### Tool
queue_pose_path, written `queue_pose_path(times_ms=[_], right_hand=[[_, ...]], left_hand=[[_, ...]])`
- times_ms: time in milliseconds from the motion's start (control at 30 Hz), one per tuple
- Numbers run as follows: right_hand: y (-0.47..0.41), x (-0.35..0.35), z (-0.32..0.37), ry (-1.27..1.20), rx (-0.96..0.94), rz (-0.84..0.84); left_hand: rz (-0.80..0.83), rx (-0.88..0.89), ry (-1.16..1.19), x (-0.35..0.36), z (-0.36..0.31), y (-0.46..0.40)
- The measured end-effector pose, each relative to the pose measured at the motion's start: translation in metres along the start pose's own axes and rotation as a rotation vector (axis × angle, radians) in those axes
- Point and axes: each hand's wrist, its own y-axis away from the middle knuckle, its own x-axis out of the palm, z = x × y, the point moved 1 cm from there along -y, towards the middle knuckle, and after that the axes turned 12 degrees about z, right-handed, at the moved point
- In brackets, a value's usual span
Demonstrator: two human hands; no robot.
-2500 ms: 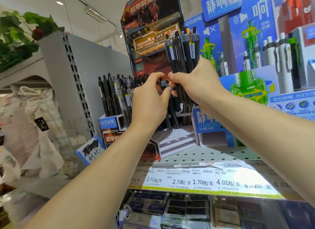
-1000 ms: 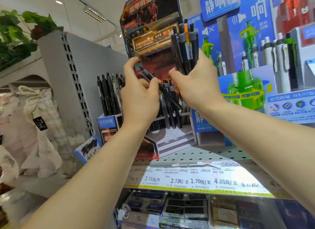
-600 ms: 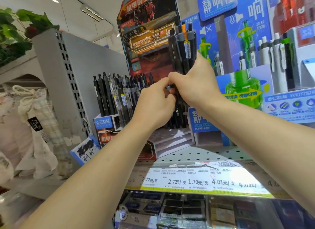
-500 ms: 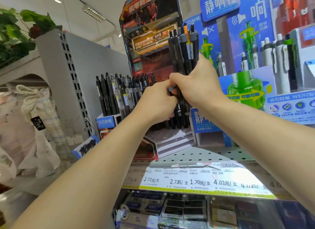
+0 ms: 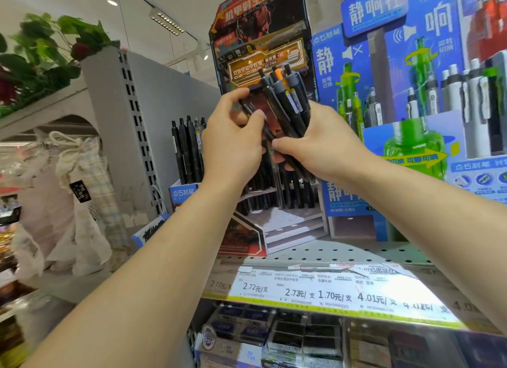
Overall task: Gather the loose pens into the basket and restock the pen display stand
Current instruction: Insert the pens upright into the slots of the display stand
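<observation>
Head view showed me both hands raised in front of the pen display stand [image 5: 263, 52] on the perforated shelf [image 5: 356, 251]. Right hand [image 5: 323, 145] was wrapped around a bundle of black pens [image 5: 288, 104], fingers curled and pressed together low on the barrels, clicker ends fanned up and leaning left. Left hand [image 5: 233, 145] pinched one single pen [image 5: 248, 108] between thumb and fingertips, drawing it sideways out of the bundle; the other fingers were curled loosely. Some pens already stood in the stand's slots [image 5: 290, 192] below the hands, and more in the neighbouring pen holder [image 5: 188, 148] to the left. No basket was in view.

Handling, my judgement: the pens looked light, stiff, smooth plastic, so slippery when bunched, and a loose bundle could fan out or drop one. I'd grip the bundle near mid-barrel, firmly. I'd take the single pen near its upper barrel, below the clip, tip pointing down, so it could slide straight into a slot. Not fragile, but the clips could snag on neighbours.
</observation>
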Motion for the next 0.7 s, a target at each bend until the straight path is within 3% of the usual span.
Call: queue_pose_path(times_ms=[267, 367, 500, 567, 700], right_hand=[[0.0, 0.0, -0.002, 0.018, -0.002, -0.038], [-0.003, -0.002, -0.005, 0.033, 0.017, -0.106], [-0.007, -0.006, -0.01, -0.172, 0.094, -0.162], [-0.008, -0.006, -0.013, -0.153, 0.102, -0.172], [-0.01, -0.005, -0.015, -0.069, 0.087, -0.177]], left_hand=[[-0.074, 0.094, -0.069, -0.003, -0.002, 0.009], [-0.087, 0.146, 0.009, -0.003, -0.001, 0.013], [-0.186, 0.14, 0.091, -0.012, 0.005, 0.017], [-0.171, 0.186, -0.084, -0.019, 0.01, 0.019], [0.015, 0.262, -0.555, -0.014, 0.018, 0.029]])
